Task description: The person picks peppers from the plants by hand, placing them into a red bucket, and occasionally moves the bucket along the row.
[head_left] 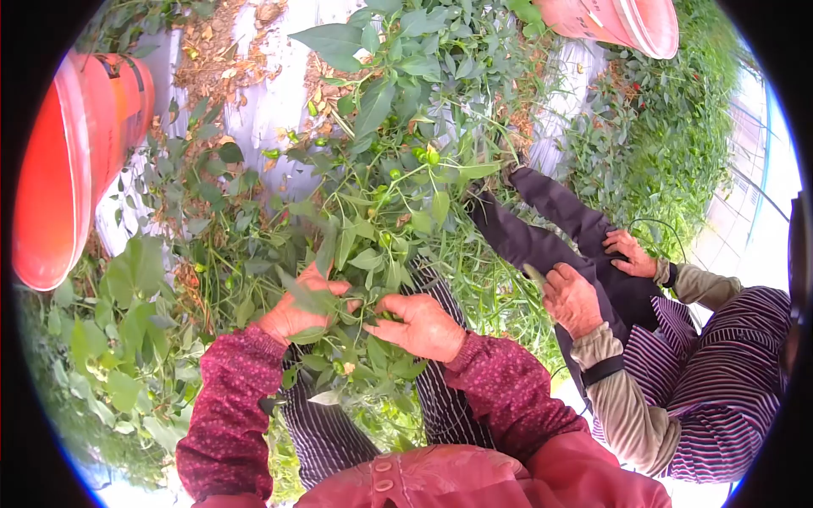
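Observation:
A leafy pepper plant (360,229) with small green peppers (430,156) spreads out before me. My left hand (301,309) is closed around one of its leafy branches (343,309), and blurred leaves cover part of the fingers. Close beside it, my right hand (419,326) has its thumb and fingers curled together at the same foliage. Whatever is between those right fingertips is too hidden to make out. Leaves hang below both hands, over my striped trousers (326,423).
A large red bucket (51,186) lies tilted at the left, and another red bucket (618,21) is at the top right. A co-worker in a striped top (728,372) sits close on my right, hands near the knees. Pale ground sheeting (275,85) runs between plants.

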`<control>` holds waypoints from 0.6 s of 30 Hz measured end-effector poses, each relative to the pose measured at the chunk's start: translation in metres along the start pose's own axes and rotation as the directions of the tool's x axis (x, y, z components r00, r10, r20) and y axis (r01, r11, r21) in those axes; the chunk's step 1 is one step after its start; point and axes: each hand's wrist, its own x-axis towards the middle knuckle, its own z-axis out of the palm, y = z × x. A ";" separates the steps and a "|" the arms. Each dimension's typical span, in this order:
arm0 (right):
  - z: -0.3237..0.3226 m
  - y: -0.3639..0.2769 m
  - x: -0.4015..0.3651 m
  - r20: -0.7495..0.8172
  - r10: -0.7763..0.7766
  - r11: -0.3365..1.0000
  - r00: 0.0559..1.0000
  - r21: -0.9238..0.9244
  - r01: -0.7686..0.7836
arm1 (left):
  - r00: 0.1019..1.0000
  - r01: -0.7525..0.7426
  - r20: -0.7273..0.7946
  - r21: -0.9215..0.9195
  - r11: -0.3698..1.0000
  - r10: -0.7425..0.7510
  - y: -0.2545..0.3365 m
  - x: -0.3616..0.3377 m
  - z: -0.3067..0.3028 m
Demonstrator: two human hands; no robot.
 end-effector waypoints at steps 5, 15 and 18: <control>-0.005 -0.020 -0.012 0.313 -0.194 0.938 0.930 0.336 0.083 | 0.973 -0.157 -0.155 0.091 0.983 0.170 0.008 0.001 0.009; -0.027 -0.017 -0.013 0.456 0.009 0.631 0.890 0.688 -0.359 | 0.724 0.245 -0.321 -0.708 0.663 -0.610 -0.003 -0.026 -0.014; -0.021 0.006 -0.009 0.276 -0.002 0.471 0.961 0.848 -0.243 | 0.703 0.144 -0.317 -0.813 0.565 -0.636 -0.038 -0.037 -0.015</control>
